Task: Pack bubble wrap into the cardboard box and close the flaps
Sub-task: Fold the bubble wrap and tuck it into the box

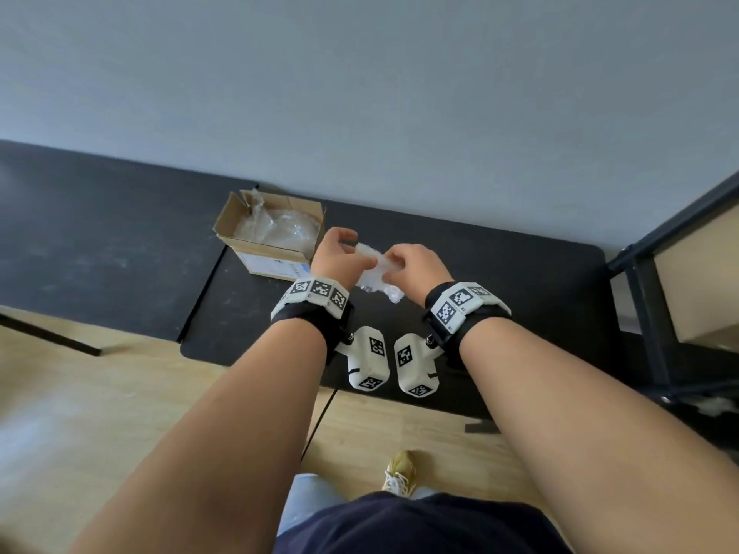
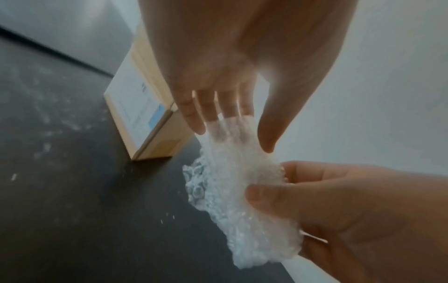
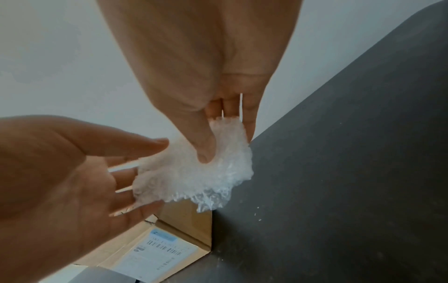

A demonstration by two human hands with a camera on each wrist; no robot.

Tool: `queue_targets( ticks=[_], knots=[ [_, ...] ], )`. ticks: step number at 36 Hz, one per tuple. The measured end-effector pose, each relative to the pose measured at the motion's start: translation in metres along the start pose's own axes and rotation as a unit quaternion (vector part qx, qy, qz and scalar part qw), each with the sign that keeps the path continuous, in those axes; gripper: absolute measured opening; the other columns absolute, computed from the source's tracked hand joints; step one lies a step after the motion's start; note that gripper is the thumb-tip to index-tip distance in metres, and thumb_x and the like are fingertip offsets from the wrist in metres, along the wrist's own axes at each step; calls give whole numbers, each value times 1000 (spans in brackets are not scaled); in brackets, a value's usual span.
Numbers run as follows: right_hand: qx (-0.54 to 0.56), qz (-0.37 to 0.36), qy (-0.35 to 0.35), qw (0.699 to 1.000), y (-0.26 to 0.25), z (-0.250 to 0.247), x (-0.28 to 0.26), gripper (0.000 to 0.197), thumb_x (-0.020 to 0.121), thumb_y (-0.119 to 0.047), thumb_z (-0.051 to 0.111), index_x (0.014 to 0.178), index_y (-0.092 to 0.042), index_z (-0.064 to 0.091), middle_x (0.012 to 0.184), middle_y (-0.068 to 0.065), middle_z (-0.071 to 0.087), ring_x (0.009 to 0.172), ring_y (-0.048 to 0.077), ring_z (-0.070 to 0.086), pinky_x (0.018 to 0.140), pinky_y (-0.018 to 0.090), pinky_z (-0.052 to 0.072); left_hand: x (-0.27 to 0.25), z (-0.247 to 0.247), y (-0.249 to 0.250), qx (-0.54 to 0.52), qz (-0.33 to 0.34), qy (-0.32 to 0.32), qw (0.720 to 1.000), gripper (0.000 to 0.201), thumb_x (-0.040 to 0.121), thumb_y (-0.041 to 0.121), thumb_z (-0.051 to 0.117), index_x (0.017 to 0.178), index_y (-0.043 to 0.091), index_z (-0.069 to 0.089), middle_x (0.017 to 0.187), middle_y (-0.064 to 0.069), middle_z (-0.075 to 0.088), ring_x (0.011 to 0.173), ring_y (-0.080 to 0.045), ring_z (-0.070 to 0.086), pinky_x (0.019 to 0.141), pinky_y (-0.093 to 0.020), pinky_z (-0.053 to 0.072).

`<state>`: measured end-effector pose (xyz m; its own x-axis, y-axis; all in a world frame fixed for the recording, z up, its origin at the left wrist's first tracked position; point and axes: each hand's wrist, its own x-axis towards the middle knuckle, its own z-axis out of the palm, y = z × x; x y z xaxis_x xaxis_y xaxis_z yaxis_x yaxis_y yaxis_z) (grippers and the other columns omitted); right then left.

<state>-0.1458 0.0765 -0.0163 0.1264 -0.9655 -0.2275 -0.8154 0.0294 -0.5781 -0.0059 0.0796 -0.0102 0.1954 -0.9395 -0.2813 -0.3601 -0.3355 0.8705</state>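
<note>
Clear bubble wrap piece [image 1: 374, 275] held mid-frame above the black table [image 1: 520, 273], between both hands. Right hand [image 1: 416, 265] pinches it, thumb on top, fingers behind. Left hand [image 1: 336, 253] fingers straight, spread, touching the wrap's edge, not gripping. Cardboard box [image 1: 272, 237] left of centre, flaps open, more bubble wrap [image 1: 280, 229] inside
</note>
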Motion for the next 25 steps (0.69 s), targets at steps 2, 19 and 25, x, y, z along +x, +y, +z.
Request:
queue_targets(
  ticks=[2,19,25],
  knots=[
    [2,11,12,1000,-10,4,0,24,85,-16,64,109,-16,66,105,2,67,97,21,62,83,33,49,3,-14,0,37,27,-10,999,50,79,10,71,124,23,52,96,3,58,80,-11,58,60,-16,40],
    [97,120,273,950,-138,38,31,18,86,-19,57,100,-13,47,97,1,53,78,22,52,66,30,37,66,-160,-35,361,192,30,912,35,91,3,42,117,15,63,122,-5,61,115,-25,50,90,-34,42],
    [92,135,269,949,-158,51,43,22,86,-22,56,105,-13,49,95,-1,56,78,21,55,66,31,42,86,-168,-37,379,168,-59,908,43,91,0,39,129,12,56,133,-7,52,121,-26,48,94,-38,44]
  ],
)
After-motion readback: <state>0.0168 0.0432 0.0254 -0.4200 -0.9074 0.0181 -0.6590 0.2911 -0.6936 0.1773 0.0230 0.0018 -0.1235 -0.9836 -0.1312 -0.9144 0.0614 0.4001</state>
